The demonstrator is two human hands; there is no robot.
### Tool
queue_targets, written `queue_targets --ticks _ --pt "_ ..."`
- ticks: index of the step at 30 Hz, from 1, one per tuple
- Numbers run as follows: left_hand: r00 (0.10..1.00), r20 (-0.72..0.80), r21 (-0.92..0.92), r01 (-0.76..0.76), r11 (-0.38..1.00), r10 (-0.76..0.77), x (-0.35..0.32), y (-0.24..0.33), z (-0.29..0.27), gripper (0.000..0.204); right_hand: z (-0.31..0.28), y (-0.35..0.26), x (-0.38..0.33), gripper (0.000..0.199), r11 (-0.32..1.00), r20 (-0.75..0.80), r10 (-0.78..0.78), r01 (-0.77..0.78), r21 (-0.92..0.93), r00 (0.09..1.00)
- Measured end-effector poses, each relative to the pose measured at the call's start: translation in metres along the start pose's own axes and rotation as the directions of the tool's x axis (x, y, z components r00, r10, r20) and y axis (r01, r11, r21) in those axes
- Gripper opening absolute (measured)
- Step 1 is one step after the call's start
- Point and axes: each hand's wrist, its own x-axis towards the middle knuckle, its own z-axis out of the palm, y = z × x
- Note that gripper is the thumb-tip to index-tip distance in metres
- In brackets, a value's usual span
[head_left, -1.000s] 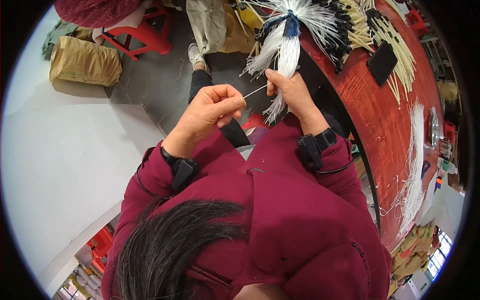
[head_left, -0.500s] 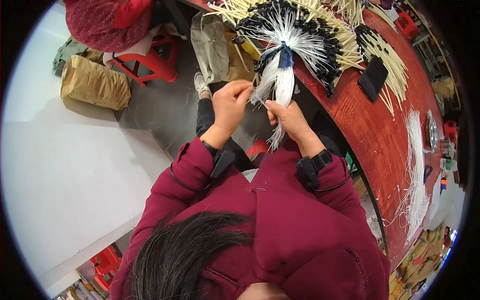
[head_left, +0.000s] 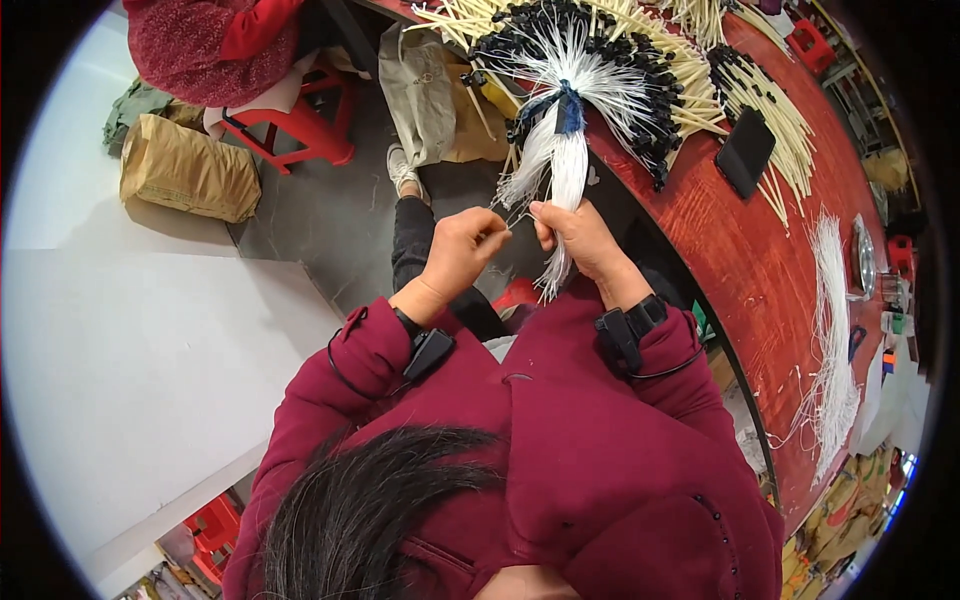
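Note:
A bundle of white strands (head_left: pixel 569 165), bound with a dark blue tie (head_left: pixel 570 110), hangs over the edge of the red table (head_left: pixel 740 290). Above the tie its strands fan out across a heap of pale sticks with black ends (head_left: pixel 640 120). My right hand (head_left: pixel 583 238) is closed around the hanging part, thumb on top, and loose ends stick out below it. To its left, my left hand (head_left: pixel 462 250) pinches thin white strands that run toward the bundle. How many strands it holds is too small to tell.
On the table lie a black phone (head_left: pixel 746 153) and a long pile of loose white strands (head_left: pixel 828 350). At left are a brown paper sack (head_left: pixel 190 167), a red stool (head_left: pixel 300 125) with a seated person, and a white surface (head_left: pixel 150 370).
My left hand has moved down, nearer to me, drawing thin strands away from the bundle. My right hand keeps its hold in nearly the same place.

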Motion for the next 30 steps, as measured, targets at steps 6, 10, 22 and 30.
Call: queue_targets --ticks 6,10,22,30 --pt "0.932 0.073 -0.610 0.324 0.724 -0.356 0.003 0.012 -0.001 0.009 0.001 -0.002 -0.002 0.030 1.000 0.017 -0.001 0.001 0.008 1.000" --pt "0.927 0.033 -0.524 0.335 0.783 -0.375 0.010 0.008 -0.003 0.011 0.001 -0.001 0.000 0.032 1.000 0.023 -0.012 0.013 -0.018 1.000" --pt "0.839 0.288 -0.705 0.512 0.491 -0.461 0.001 0.025 -0.028 0.011 -0.003 -0.004 -0.001 0.035 0.994 0.024 -0.022 0.025 -0.108 0.999" --pt "0.840 0.227 -0.750 0.473 0.462 -0.492 -0.001 0.006 -0.024 0.011 -0.002 -0.007 -0.003 0.035 0.990 0.005 -0.010 0.011 -0.141 1.000"
